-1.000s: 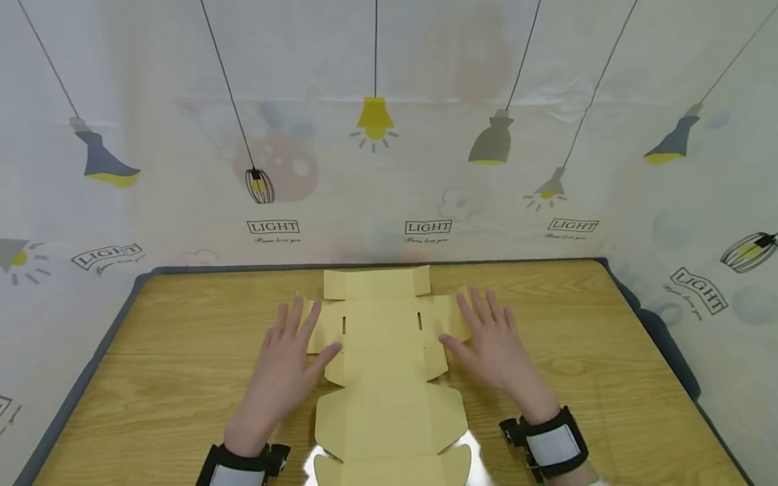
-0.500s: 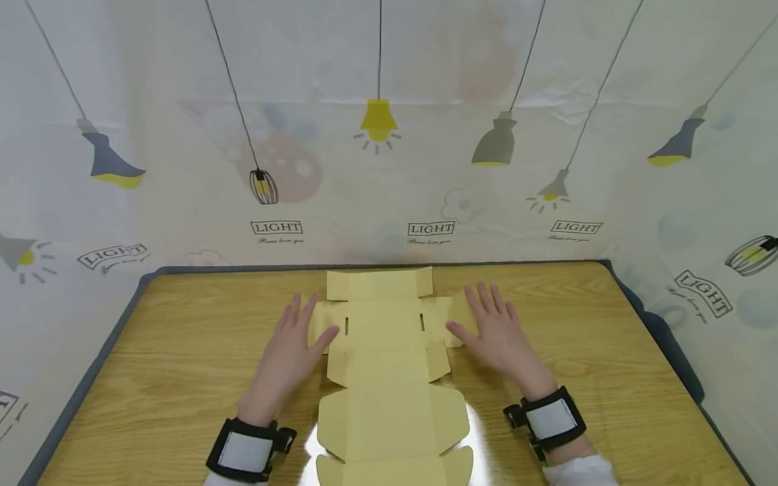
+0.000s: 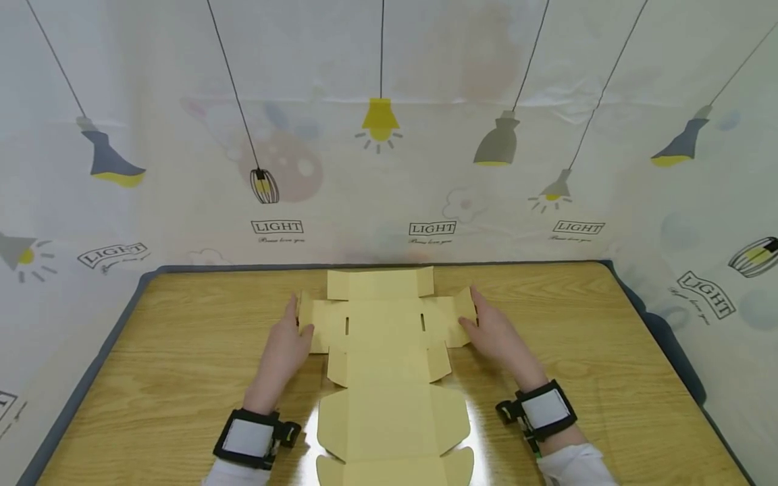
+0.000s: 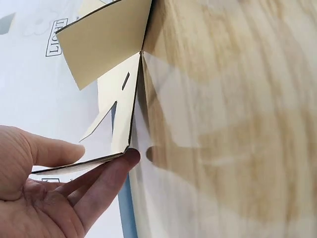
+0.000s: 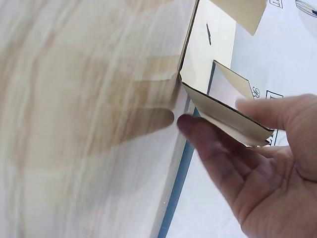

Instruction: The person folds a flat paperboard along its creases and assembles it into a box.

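An unfolded cardboard box [image 3: 389,368], tan with creases, flaps and two slots, lies lengthwise on the table in the head view. My left hand [image 3: 284,344] pinches the raised end flap at its left side. In the left wrist view the thumb lies on the inner face of that flap [image 4: 94,162], with the fingers [image 4: 106,186] behind it. On the opposite side, my right hand [image 3: 500,339] holds the matching end flap [image 5: 225,115] between thumb and fingers. Both of these flaps stand tilted up from their side panels. The box's near end runs out of the head view.
The wood-grain table [image 3: 608,351] extends on both sides of the cardboard. A pale curtain [image 3: 389,202] printed with lamps surrounds its back and sides. Light reflects off the tabletop beside the lower flaps. Each wrist wears a black strap [image 3: 249,439].
Both hands have gone from spread fingers over the side panels to the outer edges, where thumbs and fingers now grip the end flaps. The box has stayed in place.
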Available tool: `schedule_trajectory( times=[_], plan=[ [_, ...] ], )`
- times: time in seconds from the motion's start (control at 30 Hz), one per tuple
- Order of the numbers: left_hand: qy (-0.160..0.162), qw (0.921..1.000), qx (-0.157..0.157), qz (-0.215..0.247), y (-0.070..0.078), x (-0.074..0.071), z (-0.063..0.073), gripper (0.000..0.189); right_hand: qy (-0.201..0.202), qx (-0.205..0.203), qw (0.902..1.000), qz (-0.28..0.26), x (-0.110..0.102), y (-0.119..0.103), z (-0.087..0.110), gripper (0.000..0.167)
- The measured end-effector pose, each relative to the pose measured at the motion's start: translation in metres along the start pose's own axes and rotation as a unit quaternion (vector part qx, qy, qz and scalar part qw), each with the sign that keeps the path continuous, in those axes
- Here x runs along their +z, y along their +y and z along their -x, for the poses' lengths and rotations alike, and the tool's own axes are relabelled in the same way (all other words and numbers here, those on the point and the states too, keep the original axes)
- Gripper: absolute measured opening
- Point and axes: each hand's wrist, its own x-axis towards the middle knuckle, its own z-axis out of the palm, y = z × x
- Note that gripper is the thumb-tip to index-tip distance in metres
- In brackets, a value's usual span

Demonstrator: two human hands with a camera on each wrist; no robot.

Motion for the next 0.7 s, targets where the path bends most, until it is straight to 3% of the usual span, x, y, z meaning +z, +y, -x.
schedule_trajectory(
  times=[0.13, 0.3, 0.57, 0.7],
  plan=[
    [-0.003, 0.9998, 0.009, 0.017, -0.005, -0.001, 0.000, 0.051, 0.022, 0.020, 0.9989, -0.037, 0.000, 0.000, 0.001, 0.062],
    [-0.014, 0.9982, 0.003, 0.058, -0.008, -0.003, 0.004, 0.052, 0.045, 0.029, 0.9959, -0.073, -0.001, -0.002, 0.003, 0.057],
    [0.013, 0.9948, 0.024, 0.098, -0.011, -0.002, 0.014, 0.043, 0.063, 0.024, 0.9936, -0.091, -0.001, -0.006, 0.008, 0.049],
    [0.009, 0.9931, 0.020, 0.115, -0.010, -0.004, 0.016, 0.044, 0.061, 0.027, 0.9927, -0.100, -0.002, -0.005, 0.011, 0.052]
  ],
)
